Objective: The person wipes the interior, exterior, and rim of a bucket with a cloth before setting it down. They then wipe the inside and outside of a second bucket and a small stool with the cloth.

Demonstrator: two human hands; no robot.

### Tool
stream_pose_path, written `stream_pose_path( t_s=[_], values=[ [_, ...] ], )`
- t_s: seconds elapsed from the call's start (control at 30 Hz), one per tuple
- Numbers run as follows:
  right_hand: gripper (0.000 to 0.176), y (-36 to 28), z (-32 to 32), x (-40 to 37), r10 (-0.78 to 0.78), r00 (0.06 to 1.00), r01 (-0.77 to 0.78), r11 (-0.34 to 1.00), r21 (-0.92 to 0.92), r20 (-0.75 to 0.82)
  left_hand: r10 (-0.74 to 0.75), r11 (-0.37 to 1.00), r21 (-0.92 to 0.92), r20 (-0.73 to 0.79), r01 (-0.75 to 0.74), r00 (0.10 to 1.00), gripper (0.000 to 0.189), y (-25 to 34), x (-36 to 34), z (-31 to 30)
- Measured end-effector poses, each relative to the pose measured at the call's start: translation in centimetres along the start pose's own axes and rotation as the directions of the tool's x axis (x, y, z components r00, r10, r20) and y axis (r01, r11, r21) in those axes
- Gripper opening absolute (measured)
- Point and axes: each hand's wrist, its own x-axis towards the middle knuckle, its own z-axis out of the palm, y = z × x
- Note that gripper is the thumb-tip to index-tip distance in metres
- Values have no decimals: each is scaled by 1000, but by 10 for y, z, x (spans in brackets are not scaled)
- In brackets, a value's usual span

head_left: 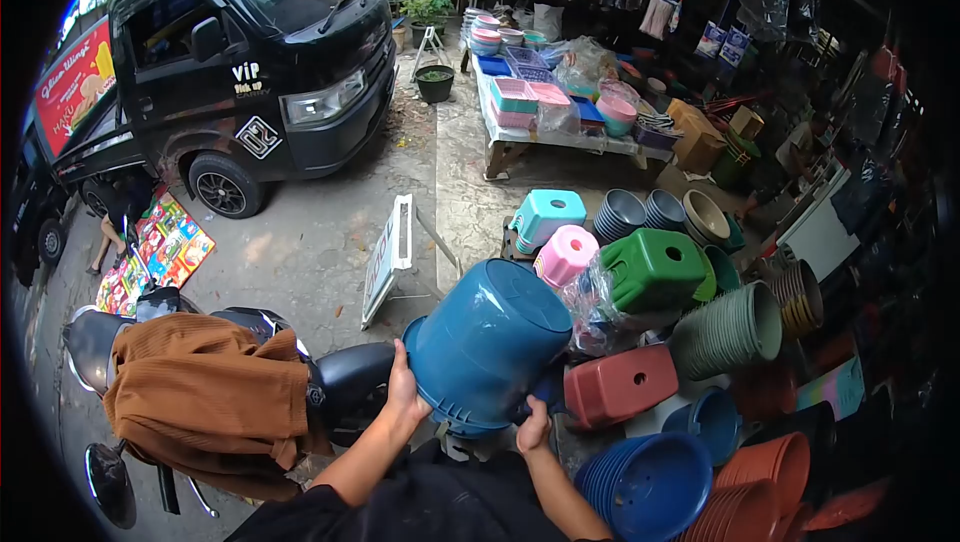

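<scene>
A large blue plastic bucket [480, 342], tilted with its closed base up and to the right, is held in front of my body. At its lower left rim, my left hand [404, 388] presses with the thumb up along the side; its other fingers are hidden under the rim. My right hand [533, 424] is closed at the bucket's lower right edge, by a dark blue part that I cannot make out clearly. Just right of the bucket lie a dark red stool [620, 385] and a stack of blue basins [645, 487].
A motorbike with a brown jacket [205, 392] stands at the left, below a black pickup [260, 72]. Ahead are a folding sign [388, 260] and a table [493, 132] of baskets. Green stools [655, 270] and stacked pots [728, 330] crowd the right. A person's leg [103, 244] shows far left.
</scene>
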Motion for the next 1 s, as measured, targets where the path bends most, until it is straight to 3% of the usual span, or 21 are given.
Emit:
stream_pose_path(
  t_s=[0.03,0.07,0.1,0.13,0.2,0.23,0.3,0.33,0.37,0.43,0.47,0.5,0.57,0.7,0.77,0.8,0.83,0.9,0.97,1.0],
  values=[
    [45,-16,8,-17,62,997,-73,949,-308,-47,-6,1000,4,5,6,1000,86,1,3,5],
    [52,18,-5,-16,-172,974,222,870,-441,149,-13,1000,-18,2,13,1000,84,2,4,11],
    [61,51,-20,-13,-356,860,504,703,-502,365,-20,999,-40,-1,20,1000,82,2,4,17],
    [61,35,-12,-17,-362,861,504,703,-502,358,-27,999,-35,4,27,1000,82,2,5,23],
    [73,-40,28,-36,-567,569,794,193,-576,595,-14,1000,25,59,13,998,81,0,6,36],
    [73,-48,30,-36,-569,571,792,191,-580,592,-20,999,26,61,18,998,81,-1,3,41],
    [79,-61,30,-33,-366,445,843,-138,-520,817,34,988,153,21,-37,999,80,-4,-2,50],
    [85,-66,31,-32,-335,405,826,-265,-498,851,29,987,155,25,-32,999,80,-9,-4,50],
    [85,-80,38,-35,-337,410,822,-266,-503,848,83,975,202,34,-88,996,77,-16,-7,48],
    [95,-118,64,-45,0,326,873,-385,-301,945,129,946,302,-24,-116,991,72,-25,-23,57],
    [103,-127,77,-48,-50,278,885,-376,-276,959,152,905,408,-35,-125,988,72,-28,-26,58],
    [103,-139,87,-48,-54,290,882,-372,-288,956,173,852,508,-42,-128,984,73,-30,-29,59],
    [97,-164,105,-44,87,302,917,-301,-264,949,121,848,516,36,-122,992,71,-25,-30,57],
    [78,-186,115,-5,40,415,894,-202,-399,909,95,655,740,123,-155,988,55,-15,-26,35],
    [57,-186,104,42,25,497,865,55,-498,867,57,585,796,154,-158,986,50,-7,-32,35],
    [48,-204,104,62,247,628,705,221,-674,738,44,595,790,149,-146,988,48,-3,-35,35],
    [41,-220,100,78,480,663,478,320,-818,574,32,607,783,145,-135,989,46,1,-37,34],
    [36,-230,73,101,622,722,-143,563,-814,302,18,650,751,139,-117,990,48,5,-37,25],
    [44,-197,17,135,629,577,-405,775,-486,522,58,758,641,119,-122,991,49,8,-37,20],
    [41,-160,-11,146,428,680,-311,903,-295,595,62,791,599,120,-122,991,49,9,-40,22]
  ],
)
